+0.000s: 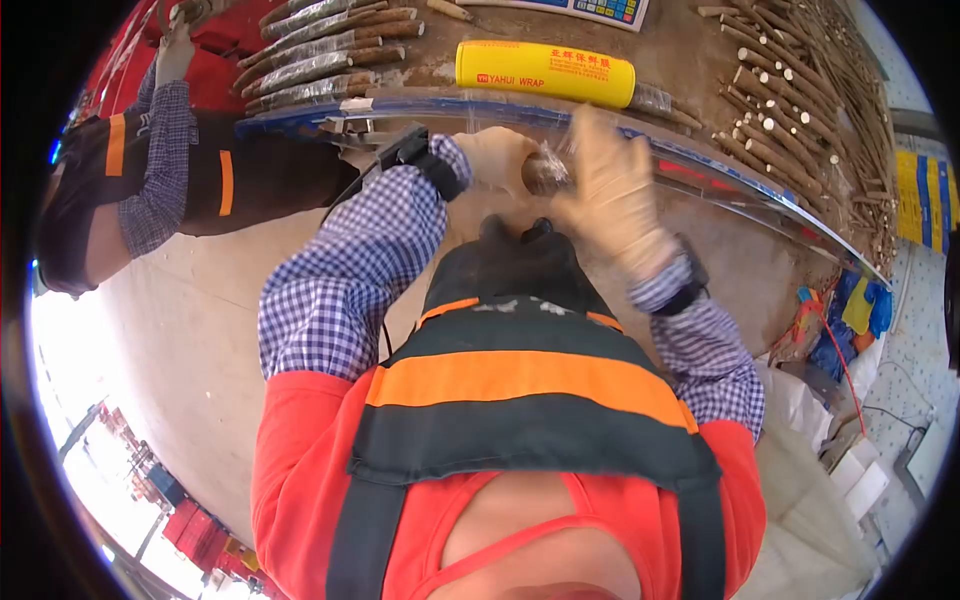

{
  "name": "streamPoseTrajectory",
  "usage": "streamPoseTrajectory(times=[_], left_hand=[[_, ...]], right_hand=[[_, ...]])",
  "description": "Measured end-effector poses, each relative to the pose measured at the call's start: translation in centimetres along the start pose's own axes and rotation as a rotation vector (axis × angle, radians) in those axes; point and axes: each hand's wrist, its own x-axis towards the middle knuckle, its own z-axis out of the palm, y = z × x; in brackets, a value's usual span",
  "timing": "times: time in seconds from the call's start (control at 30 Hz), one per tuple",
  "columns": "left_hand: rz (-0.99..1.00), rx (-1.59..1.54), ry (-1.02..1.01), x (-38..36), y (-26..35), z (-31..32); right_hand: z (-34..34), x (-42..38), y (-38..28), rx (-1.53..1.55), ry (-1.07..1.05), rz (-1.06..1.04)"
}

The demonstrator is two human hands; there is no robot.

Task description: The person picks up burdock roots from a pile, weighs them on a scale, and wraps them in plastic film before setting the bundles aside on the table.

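My left hand [495, 160], in a pale glove, is closed around a brown, root-like bundle in clear plastic wrap [546, 172] at the near edge of the table. Just right of it, my gloved right hand [610, 185] is raised with its fingers spread and nothing in it, slightly blurred. Beyond both hands lies a yellow roll of cling film [545, 72] printed YAHUI WRAP. Part of another wrapped root-like bundle [665, 103] shows at the roll's right end.
Several wrapped bundles [330, 50] lie at the table's left. Loose brown roots with white cut ends [780, 110] are heaped at the right. A scale [605, 10] stands at the back. At left works another person with a gloved hand [175, 55]. Coloured bags [850, 320] hang at right.
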Motion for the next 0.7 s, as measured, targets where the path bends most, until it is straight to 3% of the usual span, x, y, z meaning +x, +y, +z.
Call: streamPoseTrajectory(times=[0.03, 0.07, 0.1, 0.13, 0.17, 0.23, 0.3, 0.37, 0.4, 0.43, 0.5, 0.53, 0.6, 0.63, 0.7], left_hand=[[0.141, -0.09, -0.075, 0.5, -0.9, -0.2], [0.149, -0.089, -0.093, 0.2, 0.2, -0.8], [-0.063, -0.019, -0.295, -0.3, 2.4, -2.0], [-0.283, 0.069, -0.462, -0.3, 3.8, -3.5], [-0.24, 0.091, -0.37, -0.8, 3.9, -2.8], [-0.082, 0.549, 0.433, -1.9, 4.1, 2.5], [-0.04, 0.407, 0.403, -1.3, 4.1, 2.7], [0.08, -0.029, 0.061, 1.0, 1.9, 2.0], [-0.048, -0.126, -0.229, 0.2, 3.7, -2.3], [-0.102, 0.038, -0.281, -0.1, 4.0, -3.4], [-0.169, 0.121, -0.238, -1.2, 5.3, -2.2], [-0.166, 0.138, -0.222, -0.9, 4.9, -1.8], [-0.058, 0.508, 0.346, -1.4, 4.5, 2.9], [-0.155, 0.32, 0.245, -0.4, 4.0, 3.1], [0.053, 0.034, 0.026, 0.1, 1.7, 0.2]], right_hand=[[2.7, -0.9, -1.4, -0.11, -0.019, -0.108], [7.8, -0.5, -2.2, -0.354, -0.17, 0.027], [7.8, -0.5, -2.4, -0.352, -0.183, 0.035], [7.4, 0.9, -1.6, -0.125, -0.352, 0.029], [6.7, 2.5, -0.9, 0.109, -0.51, 0.027], [3.7, 3.1, 1.3, 0.217, -0.541, 0.057], [2.7, 2.4, 1.5, 0.332, -0.613, 0.076], [2.7, 3.1, 0.6, 0.016, -0.754, 0.121], [7.9, 0.3, 0.5, -0.394, -0.021, -0.137], [8.0, 1.0, -0.4, -0.278, -0.024, -0.081], [7.0, 0.7, -0.2, 0.082, -0.311, 0.026], [5.3, 2.5, 1.1, 0.071, -0.29, 0.024], [3.7, 3.0, 2.7, 0.464, -0.651, 0.038], [5.3, 3.2, 2.6, 0.245, -0.69, 0.02], [8.6, 1.3, 0.8, -0.319, -0.03, -0.085]])
